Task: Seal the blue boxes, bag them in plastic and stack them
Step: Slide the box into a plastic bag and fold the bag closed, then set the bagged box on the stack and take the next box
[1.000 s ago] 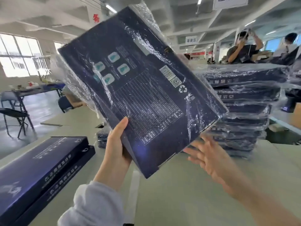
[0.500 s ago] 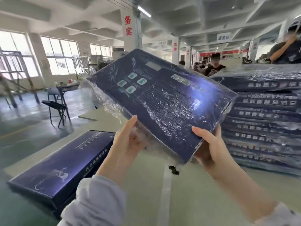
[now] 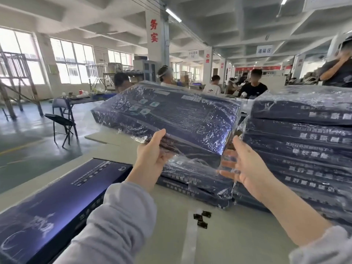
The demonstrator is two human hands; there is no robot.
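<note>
While fingers of left hand [image 3: 150, 161] grip its crinkly plastic [image 3: 182, 161], a flat rectangular blue box [image 3: 171, 119], right hand [image 3: 245, 166] fingers outstretched.

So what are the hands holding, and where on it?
The left hand grips the bagged blue box by its near edge, thumb on top. The right hand is open beside the box's near right corner, gripping nothing.
</note>
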